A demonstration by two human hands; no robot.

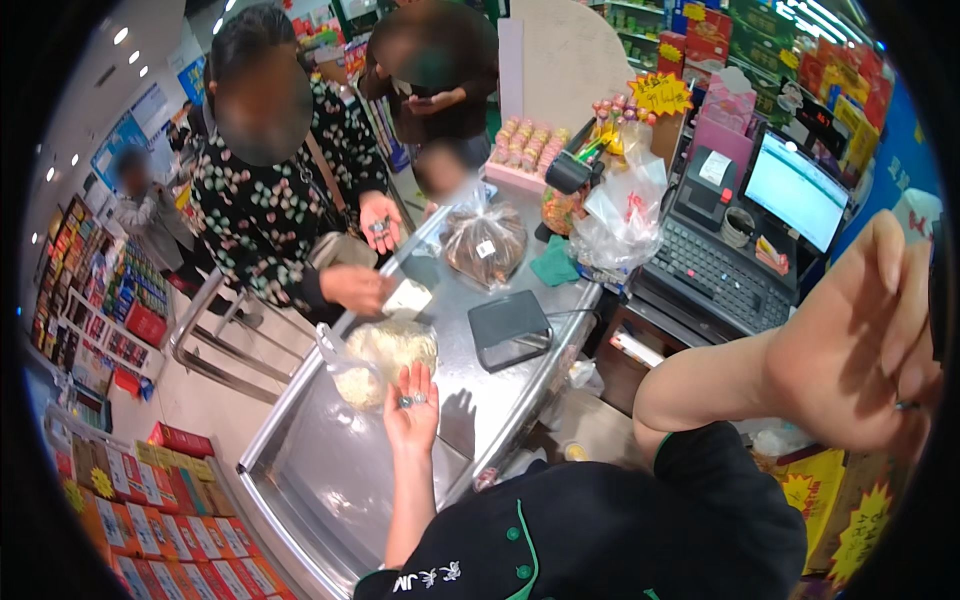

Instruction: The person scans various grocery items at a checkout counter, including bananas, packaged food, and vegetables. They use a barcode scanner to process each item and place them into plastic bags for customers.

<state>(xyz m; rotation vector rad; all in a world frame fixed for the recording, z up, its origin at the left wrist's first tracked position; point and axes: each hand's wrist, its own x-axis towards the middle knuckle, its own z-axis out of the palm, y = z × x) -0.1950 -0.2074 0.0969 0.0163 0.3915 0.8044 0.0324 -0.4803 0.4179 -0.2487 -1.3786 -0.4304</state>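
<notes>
Over the steel counter (330, 470), just beside the bag of pale food (385, 355), my left hand (412, 400) lies open, palm up, cradling loose coins (410, 400) which I judge could slide off, while my right hand (860, 345) hovers spread and empty.

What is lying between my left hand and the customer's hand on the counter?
In the head view, a clear bag of pale food lies between your left hand and the customer's hand.

A clear bag of white food (385, 355) lies on the counter. A clear bag of brown food (484, 245) sits behind. A bright screen (797, 190) stands right. A spiky yellow sign (659, 94) stands behind.
</notes>
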